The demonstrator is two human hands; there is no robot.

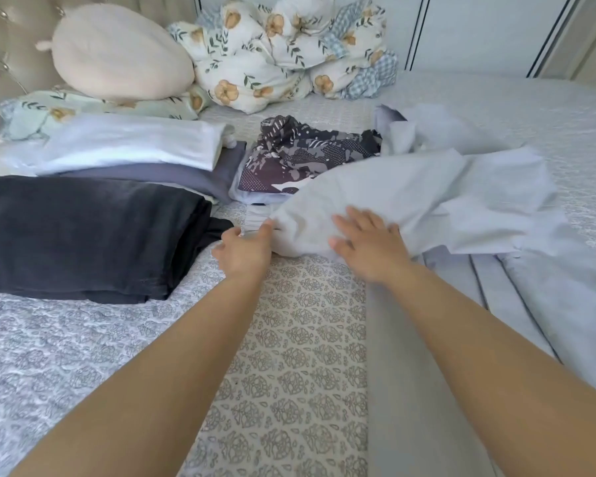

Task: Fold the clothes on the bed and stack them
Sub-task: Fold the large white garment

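A pale grey-blue garment [427, 197] lies crumpled across the middle of the bed. My right hand [365, 244] presses flat on its near edge with straight fingers. My left hand [245, 249] sits at the garment's left corner, thumb touching the cloth; whether it pinches the cloth is unclear. A folded black garment [83, 235] lies at the left. Behind it a folded white garment [128, 142] lies on a folded slate-grey one [172, 177]. A dark patterned garment [307, 153] lies unfolded in the middle rear.
The bed [289, 339] has a patterned quilt. A round cream cushion [117, 53], a floral pillow [66, 111] and a bundled floral duvet [283, 49] sit at the head. More pale grey cloth [547, 304] spreads at the right.
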